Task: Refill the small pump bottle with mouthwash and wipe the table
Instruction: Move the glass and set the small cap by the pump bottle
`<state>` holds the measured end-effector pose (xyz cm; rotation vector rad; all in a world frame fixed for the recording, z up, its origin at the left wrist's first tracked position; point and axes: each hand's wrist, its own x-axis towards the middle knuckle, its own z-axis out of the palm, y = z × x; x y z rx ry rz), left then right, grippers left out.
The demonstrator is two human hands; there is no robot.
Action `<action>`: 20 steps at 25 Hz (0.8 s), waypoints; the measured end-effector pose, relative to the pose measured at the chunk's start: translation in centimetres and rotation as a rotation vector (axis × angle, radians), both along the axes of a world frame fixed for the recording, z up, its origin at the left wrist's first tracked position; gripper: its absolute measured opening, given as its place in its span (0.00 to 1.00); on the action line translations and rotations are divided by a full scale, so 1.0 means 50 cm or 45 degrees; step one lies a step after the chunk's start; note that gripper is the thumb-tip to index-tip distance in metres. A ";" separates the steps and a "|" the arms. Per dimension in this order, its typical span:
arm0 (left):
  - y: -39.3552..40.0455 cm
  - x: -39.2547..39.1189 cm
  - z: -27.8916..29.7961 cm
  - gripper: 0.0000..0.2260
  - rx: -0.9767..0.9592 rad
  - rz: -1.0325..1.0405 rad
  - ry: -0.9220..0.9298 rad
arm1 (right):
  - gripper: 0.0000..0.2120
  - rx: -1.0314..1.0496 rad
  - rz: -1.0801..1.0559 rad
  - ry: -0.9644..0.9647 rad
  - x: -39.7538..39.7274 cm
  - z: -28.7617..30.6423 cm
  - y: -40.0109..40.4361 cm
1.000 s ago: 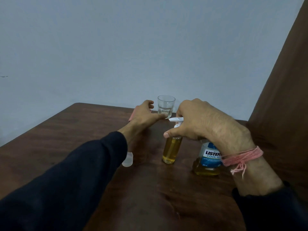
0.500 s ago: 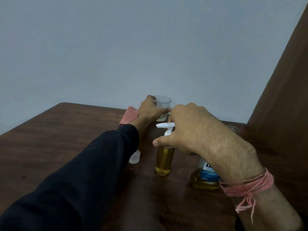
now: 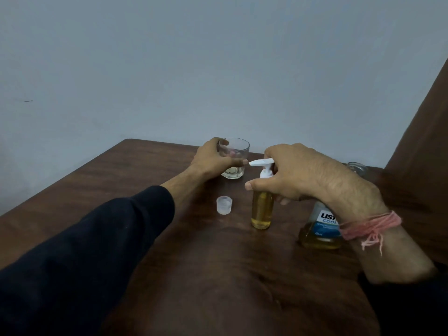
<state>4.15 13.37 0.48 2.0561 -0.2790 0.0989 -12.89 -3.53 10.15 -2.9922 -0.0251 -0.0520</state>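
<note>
Now gripping the glass [image 3: 234, 158], left hand [image 3: 213, 158] (pump bottle [image 3: 262, 204] beside).

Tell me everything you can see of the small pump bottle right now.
The small pump bottle stands upright on the wooden table, clear and slim, nearly full of amber liquid. Its white pump head is on, with the nozzle pointing left toward the glass. The right hand grips its neck and shoulder from the right.

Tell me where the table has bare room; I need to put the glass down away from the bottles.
Bare wood runs left of the left hand and its sleeve, toward the table's left edge. It is crowded around the glass, cap, pump bottle in the right hand and mouthwash bottle.
</note>
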 end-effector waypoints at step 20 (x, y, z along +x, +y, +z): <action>0.237 -0.325 -0.047 0.33 -0.149 -0.277 -0.178 | 0.39 0.516 0.218 -0.608 -0.090 -0.214 0.049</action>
